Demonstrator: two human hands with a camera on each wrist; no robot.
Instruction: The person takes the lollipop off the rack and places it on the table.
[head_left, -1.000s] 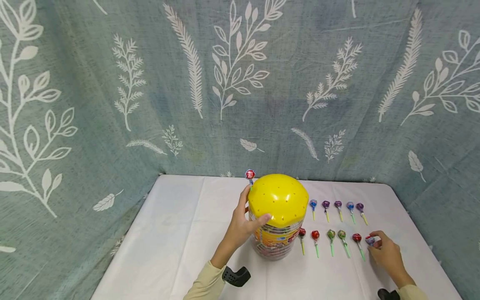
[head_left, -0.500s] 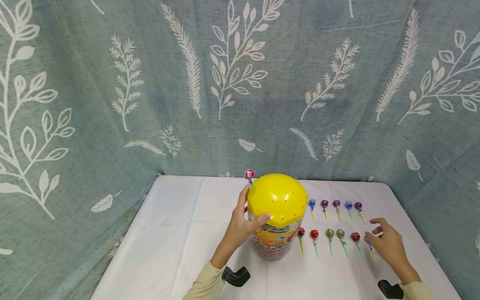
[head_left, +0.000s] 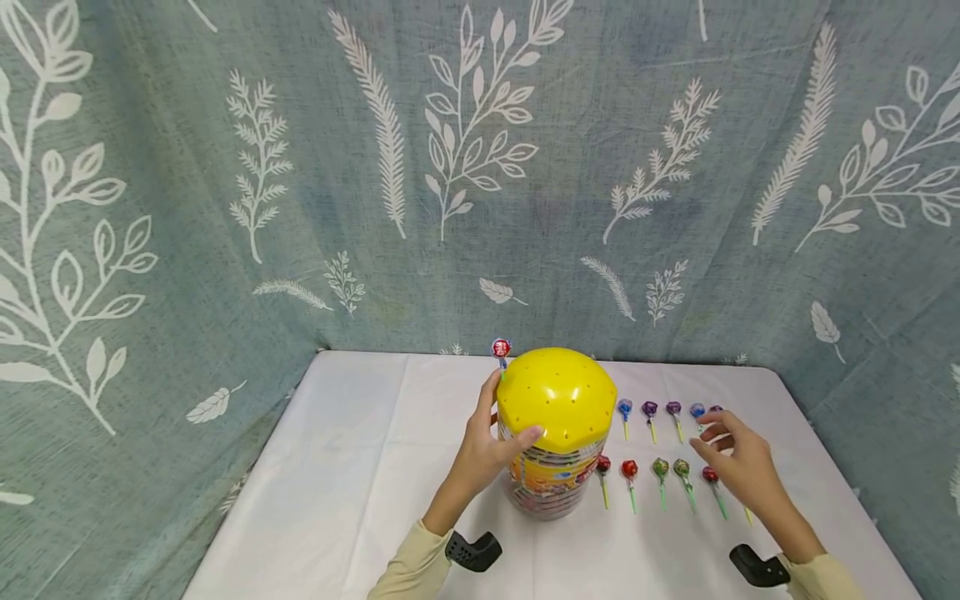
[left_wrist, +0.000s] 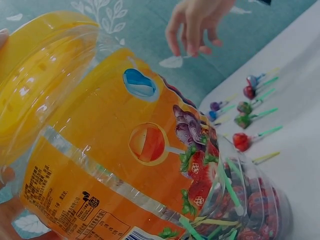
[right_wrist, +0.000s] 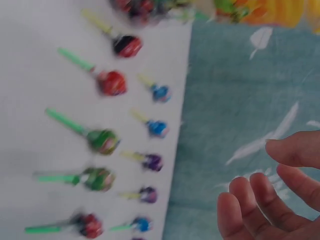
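Note:
A clear plastic candy jar (head_left: 551,479) with an orange label stands upright on the table. My left hand (head_left: 483,450) grips it near its domed yellow lid (head_left: 557,400), thumb on the near side. Through the jar's clear bottom, the left wrist view shows several wrapped lollipops (left_wrist: 260,205). A red-and-blue lollipop (head_left: 501,348) pokes up beside the left fingertips; what holds it is hidden. Above the right end of two lollipop rows hovers my right hand (head_left: 742,467), fingers loosely bent around nothing. It partly covers a purple lollipop (head_left: 716,409) and a yellow stick (head_left: 748,515).
Blue and purple lollipops (head_left: 649,408) form the back row, right of the jar. The front row has red lollipops (head_left: 629,468) and green lollipops (head_left: 661,467). A white cloth covers the table (head_left: 330,500). Behind it hangs a leaf-patterned curtain (head_left: 420,275).
My right hand has let go of the lollipop at the front row's right end, then lifted and moved left over the rows. My left hand and the jar stay put.

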